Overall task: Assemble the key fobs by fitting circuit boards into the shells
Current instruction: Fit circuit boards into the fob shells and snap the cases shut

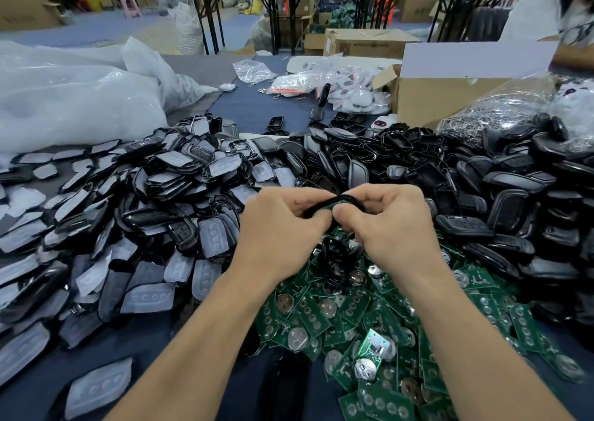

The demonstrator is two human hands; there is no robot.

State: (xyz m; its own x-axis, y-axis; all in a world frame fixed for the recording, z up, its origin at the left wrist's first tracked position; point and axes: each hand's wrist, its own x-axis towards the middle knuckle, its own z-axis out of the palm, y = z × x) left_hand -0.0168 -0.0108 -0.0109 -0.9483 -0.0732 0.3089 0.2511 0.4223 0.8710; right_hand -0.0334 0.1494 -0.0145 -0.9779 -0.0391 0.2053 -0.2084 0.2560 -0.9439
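Presently both hands are engaged on one unit, held above the table [257, 108]. The left hand [283, 227] and right hand [390, 224] meet with fingers curled, each pinching an end of a black shell [341, 200]. A sliver of green circuit board [329, 207] shows at the shell's lower edge, between the thumbs. Whether the board is fully seated cannot be told, as the fingers hide most of it.

Judgement: the fitting step is in hand, with the board going into the shell. The next move would call for even thumb pressure along the board's edge until it sits flush, taking care not to flex it or trap it at an angle. The unit can then be set aside and a fresh board taken.

Directly beneath the hands lies a heap of loose boards [369, 324]. To its right is a large pile of black shells [514, 195], and to its left a pile of shell halves with grey button pads [144, 195]. Beyond these stand an opened cardboard box [450, 99] and white plastic bags [80, 99].
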